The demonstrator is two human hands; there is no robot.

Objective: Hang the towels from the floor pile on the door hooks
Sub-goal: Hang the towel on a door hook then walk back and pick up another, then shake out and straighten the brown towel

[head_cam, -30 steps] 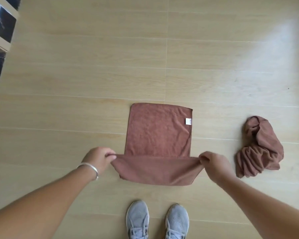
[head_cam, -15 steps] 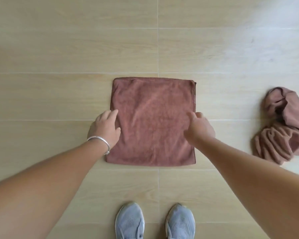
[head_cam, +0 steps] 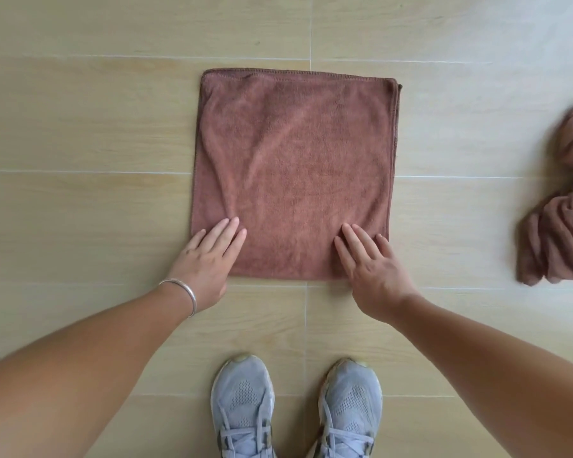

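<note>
Towel [head_cam: 291, 166], brown, folded to a square, lies flat on the pale wood-look floor [head_cam: 80, 127], directly ahead of a pair of grey trainers [head_cam: 296, 408]. Left hand [head_cam: 209, 262] rests palm-down on the near left corner, fingers straight and together, gripping nothing, silver bangle [head_cam: 182, 294] at the wrist; right hand [head_cam: 371, 269] lies flat on the near right corner, fingers extended and slightly spread, likewise holding nothing. Second brown towel [head_cam: 563, 219], crumpled in a heap, sits on the floor well apart to the right, partly cut off by the frame edge.
</note>
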